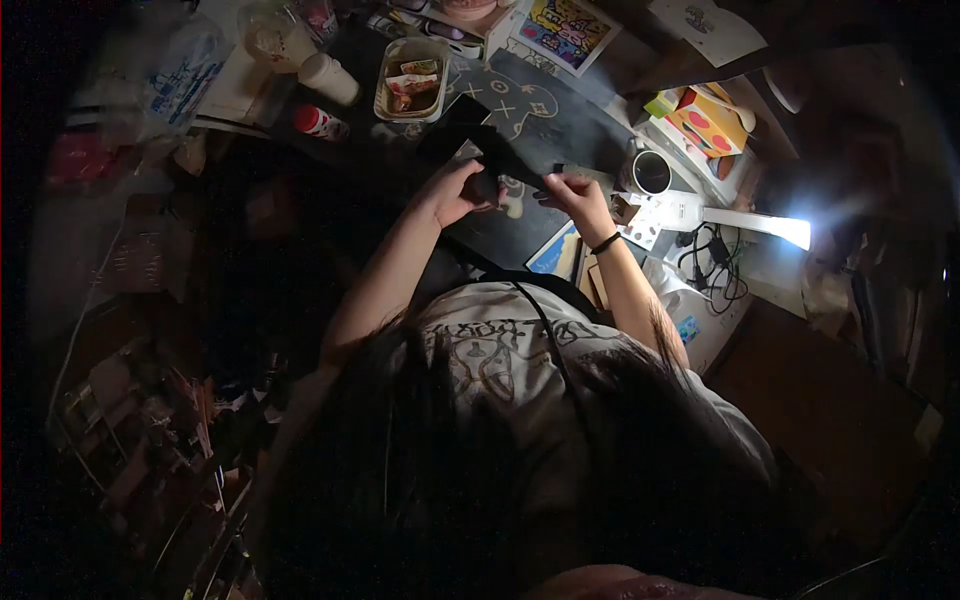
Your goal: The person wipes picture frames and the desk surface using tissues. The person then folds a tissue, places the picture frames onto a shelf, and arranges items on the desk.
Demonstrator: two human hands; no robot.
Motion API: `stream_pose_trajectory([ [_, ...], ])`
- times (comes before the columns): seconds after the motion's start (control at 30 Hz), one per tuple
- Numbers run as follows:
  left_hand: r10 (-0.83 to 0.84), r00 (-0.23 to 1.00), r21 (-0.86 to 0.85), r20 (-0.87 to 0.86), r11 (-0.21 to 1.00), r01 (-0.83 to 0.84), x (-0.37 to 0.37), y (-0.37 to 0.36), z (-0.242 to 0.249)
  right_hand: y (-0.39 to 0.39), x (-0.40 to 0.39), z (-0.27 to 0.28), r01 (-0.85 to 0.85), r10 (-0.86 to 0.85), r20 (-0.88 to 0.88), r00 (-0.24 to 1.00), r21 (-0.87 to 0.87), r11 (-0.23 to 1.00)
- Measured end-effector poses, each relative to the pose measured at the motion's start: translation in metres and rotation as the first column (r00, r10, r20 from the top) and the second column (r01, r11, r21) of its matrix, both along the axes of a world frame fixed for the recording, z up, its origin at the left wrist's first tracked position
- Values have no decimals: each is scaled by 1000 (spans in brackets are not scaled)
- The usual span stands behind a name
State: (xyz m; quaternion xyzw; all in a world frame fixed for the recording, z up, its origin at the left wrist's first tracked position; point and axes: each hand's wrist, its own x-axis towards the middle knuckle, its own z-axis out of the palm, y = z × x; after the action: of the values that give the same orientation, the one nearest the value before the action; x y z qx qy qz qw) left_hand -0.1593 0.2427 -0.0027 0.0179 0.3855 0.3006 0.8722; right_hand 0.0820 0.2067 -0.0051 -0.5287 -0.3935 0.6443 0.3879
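A black, cloth-like item (510, 160) stretches between my two hands above the dark desk mat (560, 130). My left hand (458, 192) is closed on its left part, with something dark and shiny at the fingers. At its right end, my right hand (577, 196) pinches a corner between thumb and fingers; a black band circles that wrist. A dark flat object (467, 110) lies just beyond the cloth, its outline partly lost in shadow. White line drawings show on the mat.
Beyond my hands stand a food tray (384, 98), a white cup (330, 79) and a red-capped bottle (320, 123). To the right are a dark-filled mug (651, 172), an orange box (710, 122), a lit white lamp (757, 221) and black cables (712, 258).
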Motion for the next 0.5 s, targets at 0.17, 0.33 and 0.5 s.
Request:
stream_pose_trajectory([
  [0.17,-102,983,438,-150,885,159,-9,-9,46,17,1,0,-247,-39,-560,828,-426,870],
  [0.33,-193,972,567,-135,789,236,-10,2,39,23,4,-9,-356,35,-637,770,-384,852],
  [0.5,-264,904,387,-337,836,389,5,16,57,13,6,0,-211,-40,-582,812,-356,910],
])
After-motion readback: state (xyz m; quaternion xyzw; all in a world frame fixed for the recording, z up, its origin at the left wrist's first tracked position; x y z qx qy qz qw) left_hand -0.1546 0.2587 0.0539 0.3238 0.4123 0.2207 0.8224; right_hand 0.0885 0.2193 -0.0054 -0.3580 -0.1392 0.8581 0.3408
